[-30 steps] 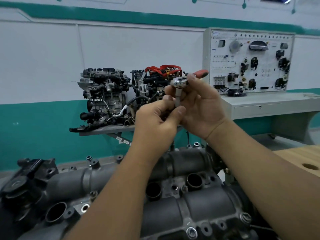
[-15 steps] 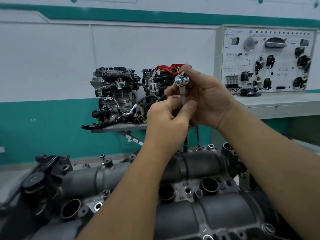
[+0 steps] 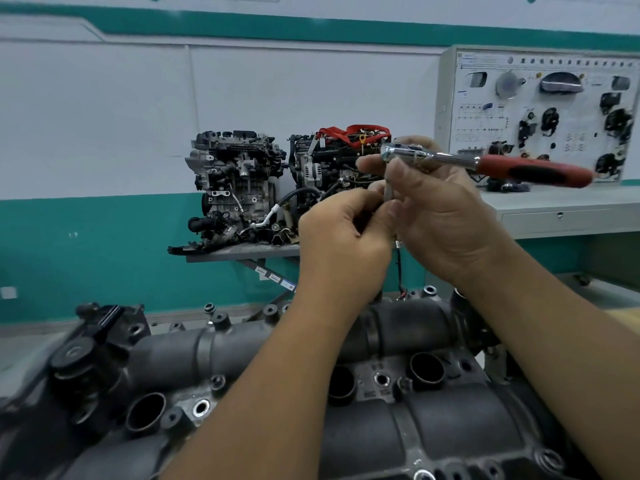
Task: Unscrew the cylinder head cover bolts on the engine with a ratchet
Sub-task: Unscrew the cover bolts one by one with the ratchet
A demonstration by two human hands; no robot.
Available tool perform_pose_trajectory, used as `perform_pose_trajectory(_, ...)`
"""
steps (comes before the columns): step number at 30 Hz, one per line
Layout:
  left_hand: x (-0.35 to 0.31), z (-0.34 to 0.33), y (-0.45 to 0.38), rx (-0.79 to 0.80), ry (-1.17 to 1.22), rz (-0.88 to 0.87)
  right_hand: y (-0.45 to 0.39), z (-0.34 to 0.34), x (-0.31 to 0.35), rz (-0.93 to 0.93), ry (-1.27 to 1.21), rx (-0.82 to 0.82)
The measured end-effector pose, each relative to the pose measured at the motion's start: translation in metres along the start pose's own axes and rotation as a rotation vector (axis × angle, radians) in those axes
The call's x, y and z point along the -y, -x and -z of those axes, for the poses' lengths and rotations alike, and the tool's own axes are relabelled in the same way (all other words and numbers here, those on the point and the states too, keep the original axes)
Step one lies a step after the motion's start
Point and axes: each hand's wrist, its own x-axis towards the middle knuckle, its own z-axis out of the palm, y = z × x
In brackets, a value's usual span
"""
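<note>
The right hand (image 3: pixel 446 216) holds the ratchet (image 3: pixel 485 164) raised at chest height, fingers curled round the chrome shank just behind the head, the red-and-black handle pointing off to the right. The left hand (image 3: pixel 343 233) is closed, fingertips pinching the lower end of the extension bar (image 3: pixel 388 192) that hangs down from the ratchet head; whether a socket is already fitted there cannot be told, as the fingers cover it. The cylinder head cover (image 3: pixel 398 441) lies well below both hands, its bolts (image 3: pixel 549 459) seated along the near edge and at the far edge.

Judgement: the step in hand is tool assembly, not yet loosening. To do it well, the bar should be pushed fully home on the drive square until it locks, the direction lever set for loosening, and the socket lowered square onto a bolt head. A tilted or half-seated socket risks rounding the bolt.
</note>
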Motion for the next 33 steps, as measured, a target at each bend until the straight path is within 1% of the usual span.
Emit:
perform_pose_trajectory(3, -0.003, -0.001, 0.002, 0.020, -0.029, -0.013, 0.003, -0.008, 0.000, -0.006, 0.010, 0.034)
perform_pose_trajectory(6, -0.004, -0.001, 0.003, 0.014, -0.054, -0.024, 0.005, -0.016, -0.001, -0.056, -0.049, 0.062)
perform_pose_trajectory(14, -0.005, -0.002, 0.004, -0.021, -0.038, 0.015, 0.005, -0.020, -0.002, -0.144, -0.128, 0.010)
perform_pose_trajectory(19, -0.006, -0.003, 0.005, 0.005, 0.010, -0.008, 0.005, -0.013, 0.003, -0.093, -0.081, -0.086)
perform_pose_trajectory(22, -0.005, -0.001, 0.004, -0.014, -0.016, -0.026, 0.005, -0.012, 0.005, -0.059, -0.091, -0.115)
perform_pose_trajectory(26, -0.004, -0.001, 0.002, 0.027, 0.041, -0.021, 0.004, -0.015, 0.007, -0.133, -0.148, -0.121)
perform_pose_trajectory(28, -0.003, -0.001, 0.002, 0.045, 0.063, -0.018, 0.004, -0.014, 0.007, -0.128, -0.145, -0.111)
perform_pose_trajectory(31, -0.001, 0.000, 0.003, 0.003, 0.056, -0.018, 0.005, -0.010, 0.006, -0.050, -0.066, -0.065)
perform_pose_trajectory(33, -0.001, 0.000, 0.003, -0.008, 0.075, -0.019, 0.005, -0.007, 0.004, -0.031, -0.007, -0.016)
